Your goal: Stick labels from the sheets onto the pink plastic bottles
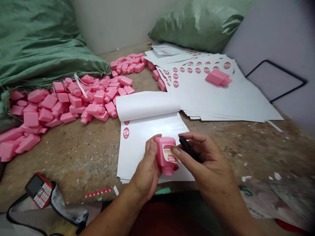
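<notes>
My left hand [147,167] is wrapped round a small pink bottle [164,157] with its neck pointing down toward me. An oval label [169,155] lies on the bottle's face. My right hand [209,164] presses a thumb on that label while its fingers pinch a thin black tool [188,149]. Both hands hover over a white sticker sheet pad [137,147] whose top page is curled back, with two oval stickers [126,132] left near its left edge.
A big heap of pink bottles [61,105] covers the left of the worn table, by green sacks [36,39]. Spread sticker sheets [221,95] with one bottle [218,78] on them lie at the right. A red phone [39,190] sits near left.
</notes>
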The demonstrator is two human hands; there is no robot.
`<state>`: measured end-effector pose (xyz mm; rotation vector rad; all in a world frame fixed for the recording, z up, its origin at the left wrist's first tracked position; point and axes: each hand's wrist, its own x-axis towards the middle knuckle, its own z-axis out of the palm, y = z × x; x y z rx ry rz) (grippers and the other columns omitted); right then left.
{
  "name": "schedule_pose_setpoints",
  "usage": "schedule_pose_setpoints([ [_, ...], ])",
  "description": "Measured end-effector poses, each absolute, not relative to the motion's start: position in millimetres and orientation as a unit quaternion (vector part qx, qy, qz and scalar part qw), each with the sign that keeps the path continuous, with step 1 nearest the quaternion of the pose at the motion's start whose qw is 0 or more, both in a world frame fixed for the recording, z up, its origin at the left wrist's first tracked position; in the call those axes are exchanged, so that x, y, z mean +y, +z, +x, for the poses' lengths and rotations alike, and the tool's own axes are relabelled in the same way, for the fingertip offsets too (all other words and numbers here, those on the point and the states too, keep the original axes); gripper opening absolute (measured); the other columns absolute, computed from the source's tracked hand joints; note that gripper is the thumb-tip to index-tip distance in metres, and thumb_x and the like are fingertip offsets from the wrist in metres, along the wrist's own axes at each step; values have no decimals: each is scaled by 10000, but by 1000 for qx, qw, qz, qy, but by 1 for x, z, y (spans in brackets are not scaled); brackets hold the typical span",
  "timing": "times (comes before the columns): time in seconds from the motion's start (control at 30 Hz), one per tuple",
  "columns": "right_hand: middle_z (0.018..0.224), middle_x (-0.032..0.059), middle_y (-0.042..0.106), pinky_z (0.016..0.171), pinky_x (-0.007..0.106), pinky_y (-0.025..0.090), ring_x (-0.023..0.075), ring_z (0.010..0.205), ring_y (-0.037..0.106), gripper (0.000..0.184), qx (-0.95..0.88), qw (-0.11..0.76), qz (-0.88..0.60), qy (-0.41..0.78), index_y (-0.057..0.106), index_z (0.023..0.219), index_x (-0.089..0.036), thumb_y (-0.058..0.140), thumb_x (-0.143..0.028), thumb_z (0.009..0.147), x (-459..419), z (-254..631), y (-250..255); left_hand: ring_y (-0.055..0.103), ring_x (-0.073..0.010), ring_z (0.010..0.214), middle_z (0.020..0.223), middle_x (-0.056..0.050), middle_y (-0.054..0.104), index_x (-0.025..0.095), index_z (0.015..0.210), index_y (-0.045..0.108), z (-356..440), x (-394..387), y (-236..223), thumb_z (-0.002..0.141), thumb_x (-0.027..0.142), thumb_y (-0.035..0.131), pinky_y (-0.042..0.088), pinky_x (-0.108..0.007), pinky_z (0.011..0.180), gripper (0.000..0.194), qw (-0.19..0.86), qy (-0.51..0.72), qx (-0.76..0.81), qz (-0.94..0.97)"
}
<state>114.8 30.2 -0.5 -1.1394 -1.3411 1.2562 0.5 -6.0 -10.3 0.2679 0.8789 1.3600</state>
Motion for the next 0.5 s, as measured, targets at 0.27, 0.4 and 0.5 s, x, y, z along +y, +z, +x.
schedule_pose_setpoints([
  [0.27, 852, -20, 656, 670, 276, 505, 165, 772, 617, 213, -557, 471, -467, 500, 630, 999, -278, 706, -259, 801, 29, 115, -2, 599, -214, 1044, 1145, -81, 622, 238, 1207, 489, -1, -5, -12, 960, 519, 414, 485, -339, 862, 382, 673, 612, 397, 120],
  [0.4, 833, -10, 654, 647, 286, 502, 175, 756, 616, 217, -560, 465, -475, 495, 629, 1000, -267, 701, -270, 796, 30, 114, -2, 601, -197, 1020, 1140, -65, 630, 248, 1215, 493, 0, -6, -11, 925, 553, 478, 467, -311, 852, 421, 669, 607, 407, 134],
  [0.5, 847, -7, 658, 662, 289, 502, 178, 774, 621, 206, -568, 464, -480, 481, 625, 994, -265, 692, -273, 799, 30, 112, -2, 606, -159, 967, 1122, -34, 645, 280, 1255, 454, -1, -8, -11, 880, 477, 612, 446, -264, 820, 453, 662, 587, 439, 157],
])
